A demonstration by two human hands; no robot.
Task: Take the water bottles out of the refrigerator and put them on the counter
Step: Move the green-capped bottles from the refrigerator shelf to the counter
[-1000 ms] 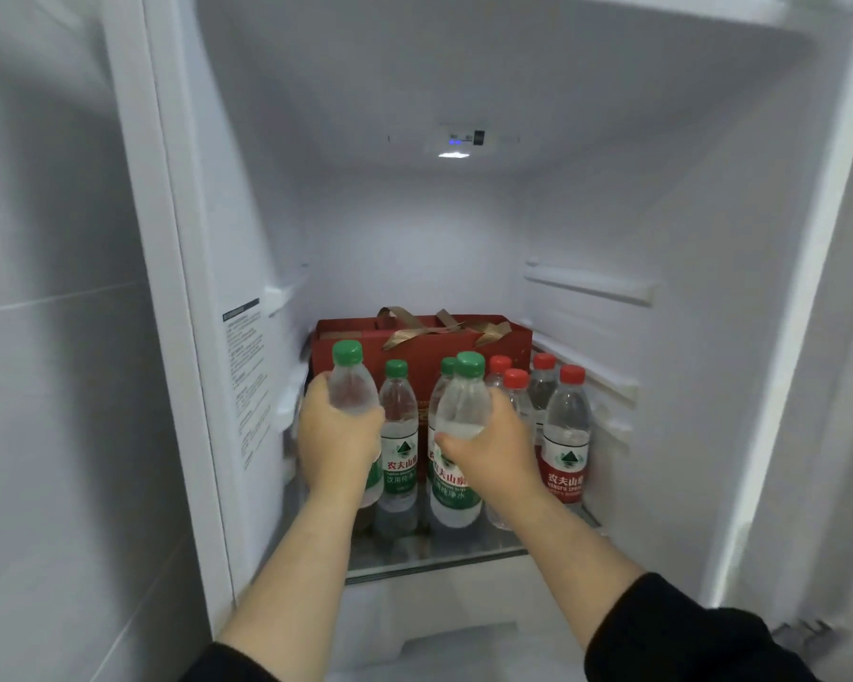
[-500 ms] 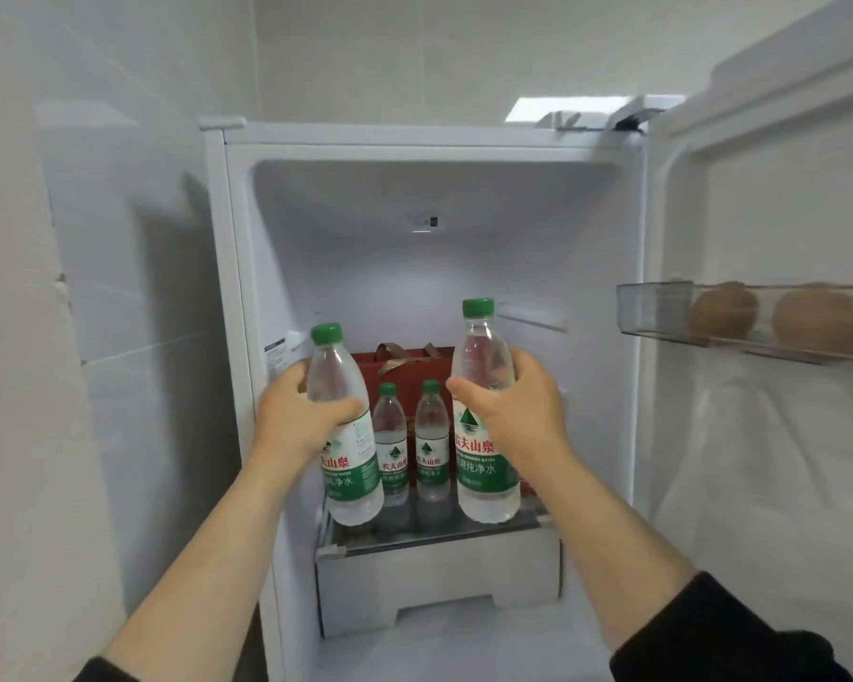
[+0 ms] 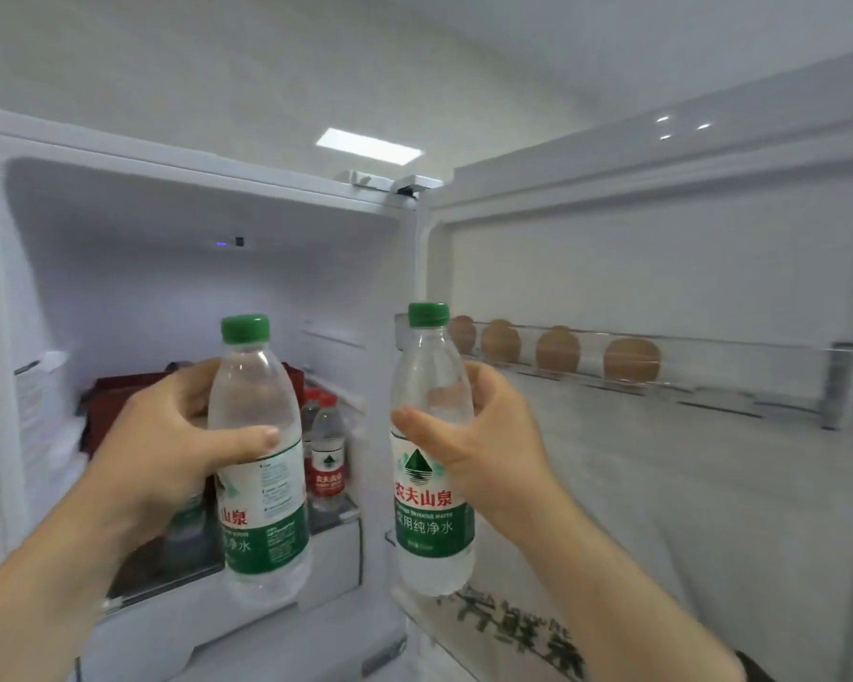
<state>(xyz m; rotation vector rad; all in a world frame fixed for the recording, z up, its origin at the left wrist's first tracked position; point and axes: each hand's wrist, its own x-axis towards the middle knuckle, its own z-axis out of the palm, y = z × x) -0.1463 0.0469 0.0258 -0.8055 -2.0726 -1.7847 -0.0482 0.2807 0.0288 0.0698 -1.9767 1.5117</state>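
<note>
Both hands are clamped on bottles: left hand (image 3: 168, 450) grips one green-capped water bottle (image 3: 259, 465), right hand (image 3: 483, 445) another (image 3: 432, 465) (both upright), clear of the refrigerator shelf (image 3: 336, 519). Next, carry them to the counter, out of view.

four brown eggs (image 3: 557, 349) sit in a clear door rack (image 3: 739, 386); a red box (image 3: 114, 401) rests on the inner shelf.

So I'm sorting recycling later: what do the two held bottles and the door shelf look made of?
Left bottle and right bottle: likely thin clear plastic, see-through walls, opaque green caps, glossy printed labels. Door shelf: seemingly transparent rigid plastic, since the eggs show through it.
</note>
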